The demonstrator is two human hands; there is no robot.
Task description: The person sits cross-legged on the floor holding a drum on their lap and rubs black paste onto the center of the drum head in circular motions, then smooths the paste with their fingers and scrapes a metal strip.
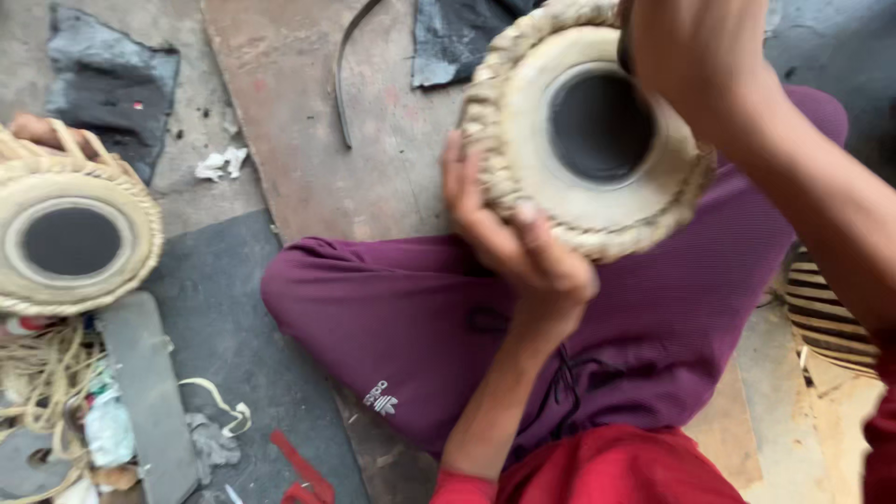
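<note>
We grip the drum head (pixel 588 131) with left hand (pixel 513 247) fingers curled under its braided rim, right hand (pixel 695 47) closed above on something unclear; keep the rim braced.

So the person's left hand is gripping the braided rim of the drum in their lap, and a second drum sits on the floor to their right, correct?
Not quite. The head view shows the left hand on the lap drum, but the second drum sits on the floor to their left, not right.
</note>
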